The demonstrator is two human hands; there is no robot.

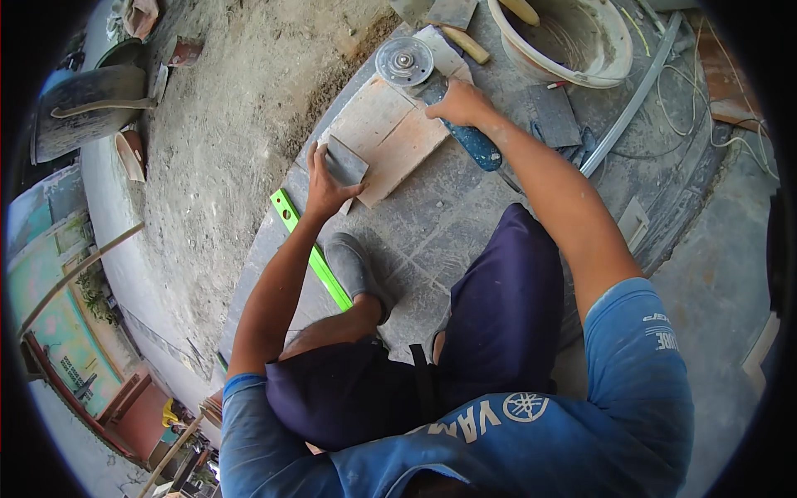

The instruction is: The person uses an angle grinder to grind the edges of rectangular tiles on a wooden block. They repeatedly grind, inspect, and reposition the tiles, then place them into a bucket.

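My right hand (461,104) is closed round the body of a blue angle grinder (475,148). Its round cutting disc (404,61) points away from me, over the far end of a pale, dusty board (407,133). At the board's near left corner my left hand (324,184) grips a small grey tile piece (345,162), fingers on its far left edge and thumb on its near side. The tile partly overlaps the board, and the disc is apart from it.
A bright green spirit level (311,249) lies beside my left shoe (355,270). A whitish bucket (573,79) stands at the far right, near a wooden handle (466,45), a dark tile (554,114) and a long metal bar (635,100). Loose cables (693,87) trail at right; rough sandy ground (241,108) spreads left.
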